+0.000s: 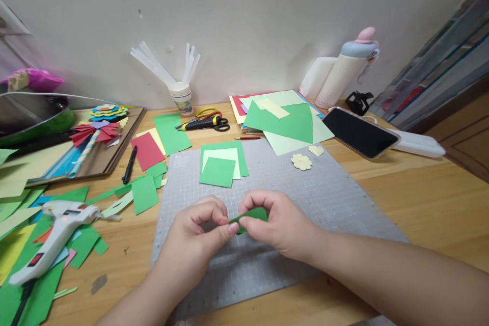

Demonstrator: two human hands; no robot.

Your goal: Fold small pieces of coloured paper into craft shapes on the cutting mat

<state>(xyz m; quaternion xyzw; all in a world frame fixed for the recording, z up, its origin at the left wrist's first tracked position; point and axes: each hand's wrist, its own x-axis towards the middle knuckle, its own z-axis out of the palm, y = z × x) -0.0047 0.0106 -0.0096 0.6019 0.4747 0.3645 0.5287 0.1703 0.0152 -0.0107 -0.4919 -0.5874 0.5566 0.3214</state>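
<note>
Between my two hands is a small folded piece of green paper (256,214), held above the grey cutting mat (305,188). My left hand (198,229) pinches its left end between thumb and fingertips. From the other side my right hand (275,221) grips it with the thumb in front and the fingers curled behind. Part of the paper is hidden by the fingers. Just beyond the hands, green and pale green paper squares (217,171) lie stacked on the mat. A cream paper flower (301,162) and a small cream heart (316,150) lie toward the mat's upper right.
A white glue gun (57,234) rests on paper scraps at the left. Behind the mat are scissors (217,123), a paper cup (181,99) with white sticks, and piled coloured sheets (282,125). A phone (361,132) and a bottle (346,74) are at the right.
</note>
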